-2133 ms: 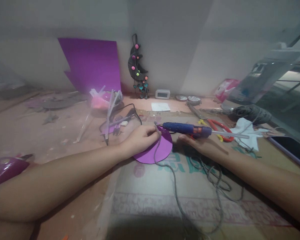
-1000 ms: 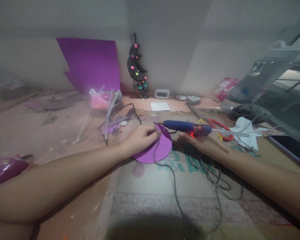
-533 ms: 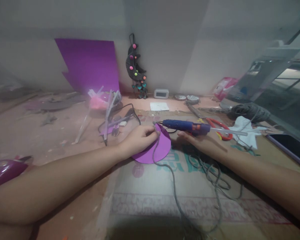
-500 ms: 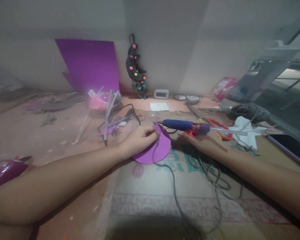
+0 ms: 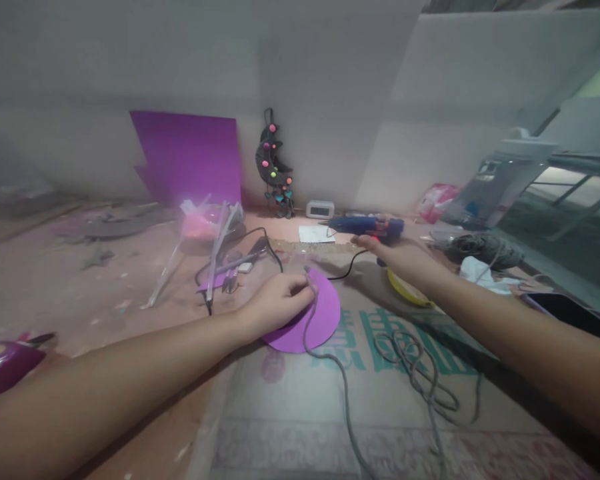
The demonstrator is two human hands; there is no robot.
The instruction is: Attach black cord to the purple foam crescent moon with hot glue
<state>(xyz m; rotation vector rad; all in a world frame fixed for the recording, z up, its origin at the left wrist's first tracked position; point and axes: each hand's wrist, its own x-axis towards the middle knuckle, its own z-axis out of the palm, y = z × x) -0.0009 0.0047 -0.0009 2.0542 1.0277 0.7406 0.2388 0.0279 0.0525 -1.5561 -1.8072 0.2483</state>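
My left hand (image 5: 283,303) is closed on a rounded purple paper cutout (image 5: 325,323), low over the table. A grey cord (image 5: 347,400) runs along the cutout beside my thumb and trails toward the front. Farther back, my right hand (image 5: 387,252) grips a blue glue gun (image 5: 360,227) from below, and a red light glows on it. The gun's nozzle points left, over a small white card (image 5: 316,234). A black cable (image 5: 350,268) lies below the gun. My right hand and forearm partly cover a yellow ring-shaped item (image 5: 407,291).
Purple card (image 5: 190,160) and a dark crescent ornament (image 5: 273,160) lean on the wall. A small digital clock (image 5: 320,209) sits by the wall. Clear glue sticks (image 5: 215,257) lie left. Loose cord (image 5: 415,360), a white tissue (image 5: 483,275) and a phone (image 5: 570,313) are right.
My right hand has moved the glue gun from the cutout's tip back toward the wall, over the white card. My left hand still holds the cutout. The camera view has tilted up.
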